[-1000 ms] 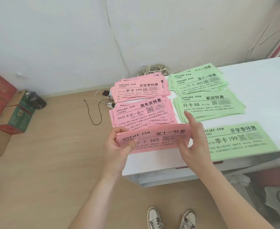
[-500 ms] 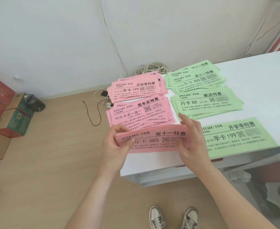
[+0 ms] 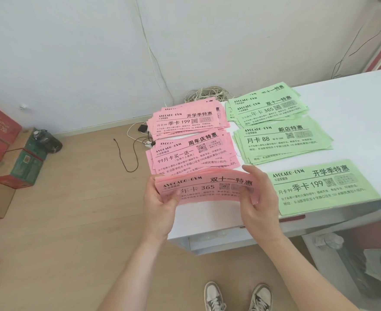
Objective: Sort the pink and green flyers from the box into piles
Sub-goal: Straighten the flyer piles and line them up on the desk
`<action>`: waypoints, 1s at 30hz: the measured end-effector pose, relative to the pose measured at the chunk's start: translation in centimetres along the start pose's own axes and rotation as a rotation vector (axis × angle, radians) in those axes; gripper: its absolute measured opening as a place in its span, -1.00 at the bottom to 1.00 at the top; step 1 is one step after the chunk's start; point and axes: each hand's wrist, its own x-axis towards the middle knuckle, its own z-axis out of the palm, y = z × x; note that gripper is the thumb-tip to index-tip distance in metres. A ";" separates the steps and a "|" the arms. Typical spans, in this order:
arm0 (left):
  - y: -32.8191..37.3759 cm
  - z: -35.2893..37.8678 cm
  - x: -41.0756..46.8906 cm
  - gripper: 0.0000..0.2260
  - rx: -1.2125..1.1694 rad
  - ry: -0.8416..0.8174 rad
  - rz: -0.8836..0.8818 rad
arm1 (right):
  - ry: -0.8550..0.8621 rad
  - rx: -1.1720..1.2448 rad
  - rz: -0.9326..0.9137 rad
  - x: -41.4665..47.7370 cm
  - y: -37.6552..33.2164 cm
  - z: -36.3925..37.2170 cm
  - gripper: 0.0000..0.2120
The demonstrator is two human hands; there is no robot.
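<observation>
A stack of pink flyers (image 3: 207, 187) is held just above the near left corner of the white table (image 3: 364, 104). My left hand (image 3: 160, 205) grips its left end, thumb on top. My right hand (image 3: 260, 198) grips its right end, fingers curled over the far edge. Two pink piles lie on the table behind it: a far pink pile (image 3: 185, 122) and a nearer pink pile (image 3: 191, 153). To their right lie three green piles: a far one (image 3: 268, 108), a middle one (image 3: 281, 140) and a near one (image 3: 320, 187).
A coil of pale cable (image 3: 207, 94) sits at the table's back edge. Black and white cords (image 3: 129, 153) trail on the wooden floor. Red and green cardboard boxes (image 3: 5, 153) stand at the left. My shoes (image 3: 236, 297) are below.
My right hand's raised index finger has come down and curled over the pink stack's right end. The stack stays in both hands, bowing slightly upward.
</observation>
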 end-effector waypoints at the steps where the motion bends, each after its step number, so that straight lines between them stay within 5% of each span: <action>1: 0.0 -0.1 -0.1 -0.66 -0.011 0.000 0.018 | 0.009 -0.003 -0.019 -0.1 0.0 0.1 -0.57; 11: -1.1 -0.3 -1.4 -0.58 0.120 0.051 -0.017 | -0.081 -0.045 0.014 -0.4 0.2 0.1 -0.57; 17: -1.2 -2.0 -2.9 -0.40 0.556 0.030 -0.086 | -0.358 -0.299 0.232 0.1 -0.1 -0.6 -0.52; 20: -1.2 -3.0 -3.2 -0.26 0.842 0.034 0.061 | -0.434 -0.392 0.282 0.3 -0.5 -0.3 -0.52; 26: -0.4 -1.3 -1.9 -0.14 1.402 -0.606 0.260 | -0.512 -0.474 0.293 0.9 -1.5 0.5 -0.53; 30: -0.8 0.0 -0.4 -0.15 1.467 -0.686 0.321 | -0.519 -0.527 0.275 1.0 -1.4 0.6 -0.52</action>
